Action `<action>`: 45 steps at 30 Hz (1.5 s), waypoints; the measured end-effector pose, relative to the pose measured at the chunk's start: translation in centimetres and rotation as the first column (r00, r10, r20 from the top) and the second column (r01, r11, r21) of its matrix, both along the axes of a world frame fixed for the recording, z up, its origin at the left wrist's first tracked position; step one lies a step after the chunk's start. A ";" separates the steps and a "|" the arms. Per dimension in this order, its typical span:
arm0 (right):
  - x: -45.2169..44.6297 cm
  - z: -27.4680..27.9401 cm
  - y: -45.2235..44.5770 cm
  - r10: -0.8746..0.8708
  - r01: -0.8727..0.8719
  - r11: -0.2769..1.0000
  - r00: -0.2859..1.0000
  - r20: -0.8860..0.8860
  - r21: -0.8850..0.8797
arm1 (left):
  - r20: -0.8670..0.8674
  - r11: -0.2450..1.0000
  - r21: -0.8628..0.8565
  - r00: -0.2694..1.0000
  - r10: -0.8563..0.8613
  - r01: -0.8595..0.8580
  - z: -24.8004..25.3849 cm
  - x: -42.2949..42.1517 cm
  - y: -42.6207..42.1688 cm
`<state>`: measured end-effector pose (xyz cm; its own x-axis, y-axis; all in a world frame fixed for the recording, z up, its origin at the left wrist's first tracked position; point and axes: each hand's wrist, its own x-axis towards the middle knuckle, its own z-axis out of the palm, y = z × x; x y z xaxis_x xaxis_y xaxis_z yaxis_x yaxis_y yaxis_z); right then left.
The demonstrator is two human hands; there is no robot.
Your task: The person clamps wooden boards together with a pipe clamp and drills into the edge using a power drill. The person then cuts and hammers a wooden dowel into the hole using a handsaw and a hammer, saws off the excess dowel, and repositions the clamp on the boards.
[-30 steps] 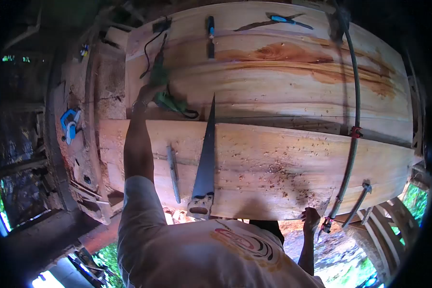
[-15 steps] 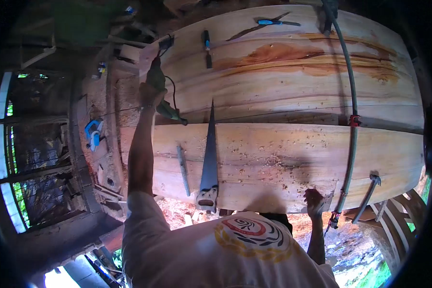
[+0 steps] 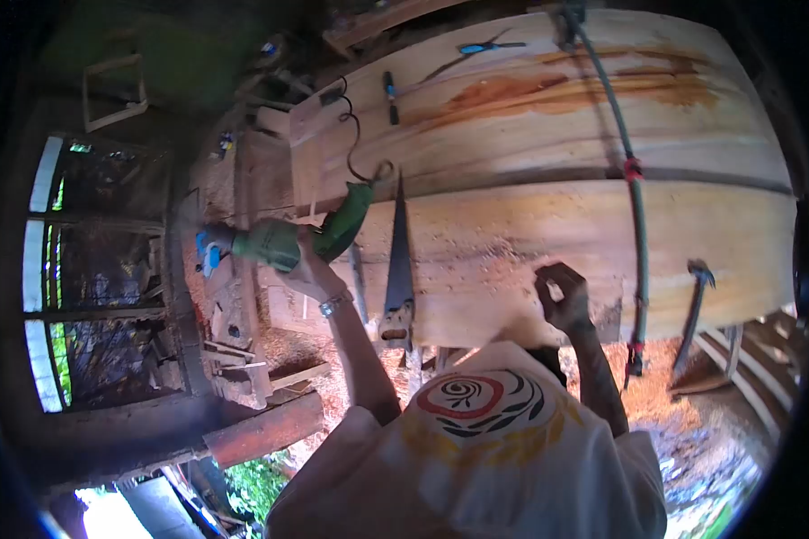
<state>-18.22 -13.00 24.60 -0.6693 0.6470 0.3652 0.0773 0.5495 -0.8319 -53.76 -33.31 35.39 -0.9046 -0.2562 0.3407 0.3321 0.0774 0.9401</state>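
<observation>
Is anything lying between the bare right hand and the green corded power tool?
Yes: the grey tapered handsaw lies on the pale wooden board between the right hand and the green power tool.

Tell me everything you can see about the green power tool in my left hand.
The green power tool has a thick, plastic-looking body, with its dark front end pointing left in the picture and its rear handle angling up to the right. Your left hand grips it around the middle; it looks raised near the boards' left end. A dark, looping cord runs from the handle end toward the upper board's far edge. Any bit is too unclear to tell.
</observation>
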 end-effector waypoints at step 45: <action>12.6 16.1 11.9 0.159 -0.881 -0.103 0.444 0.882 0.462 | 0.203 0.210 0.941 -0.054 -0.978 -0.265 -3.0 48.9 14.8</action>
